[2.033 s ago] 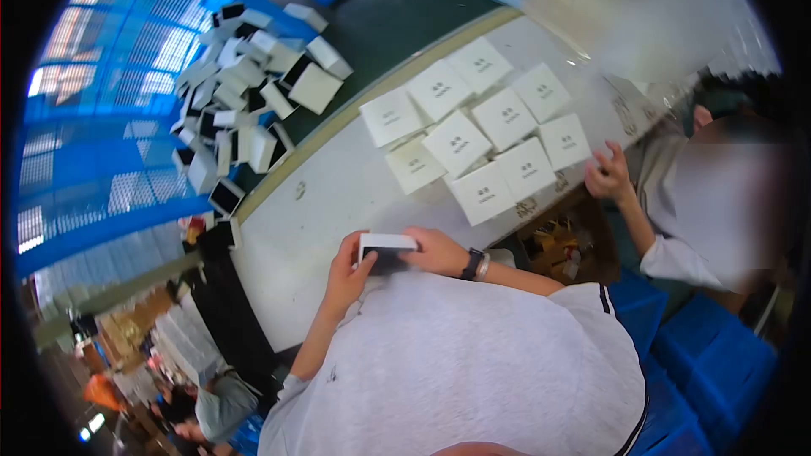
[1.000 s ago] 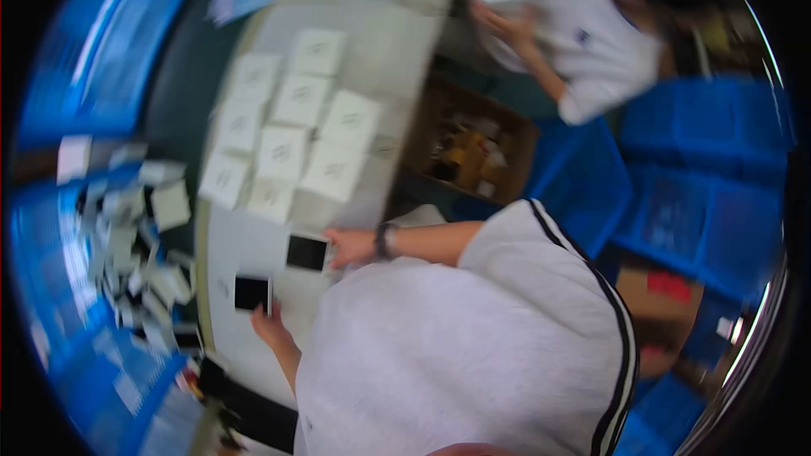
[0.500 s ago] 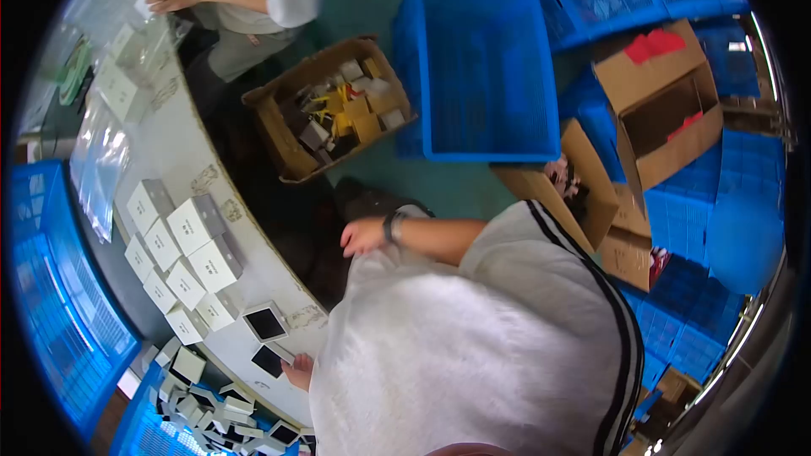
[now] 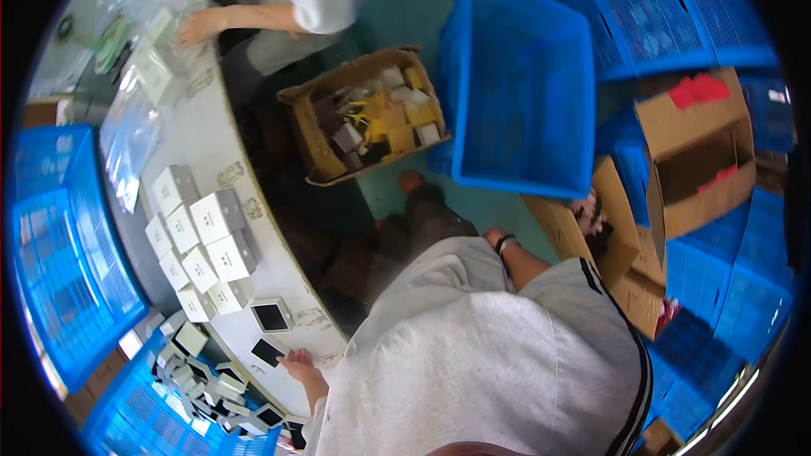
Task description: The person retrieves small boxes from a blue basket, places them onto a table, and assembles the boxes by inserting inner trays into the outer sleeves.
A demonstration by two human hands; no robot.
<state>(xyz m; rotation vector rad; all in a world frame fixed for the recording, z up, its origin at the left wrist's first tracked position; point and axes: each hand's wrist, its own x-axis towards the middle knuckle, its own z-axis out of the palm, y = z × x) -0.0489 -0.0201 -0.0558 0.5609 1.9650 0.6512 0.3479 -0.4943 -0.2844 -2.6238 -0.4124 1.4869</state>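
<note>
My left hand [image 4: 302, 366] rests at the near table edge, its fingertips at a flat box part with a black inside [image 4: 269, 351]; whether it grips the part is too small to tell. A second white box part with a dark inside [image 4: 271, 316] lies just beyond it on the white table [image 4: 291, 274]. Several closed white boxes [image 4: 217, 218] with small print stand grouped farther along. Away from the table, beside my body, is my right hand [image 4: 494, 237], partly hidden by my shirt; its fingers are not clear.
A blue crate [image 4: 524, 84] stands on the floor beside a carton of small boxes [image 4: 372, 118]. Another open carton [image 4: 697, 152] is at the right. Loose box parts [image 4: 198, 384] fill a blue crate at lower left. A co-worker's hand [image 4: 203, 27] is over plastic bags [image 4: 131, 135].
The view has swung toward the floor crates. The box part between my hands earlier is now two parts on the table. My right hand has left the table and moved to my side.
</note>
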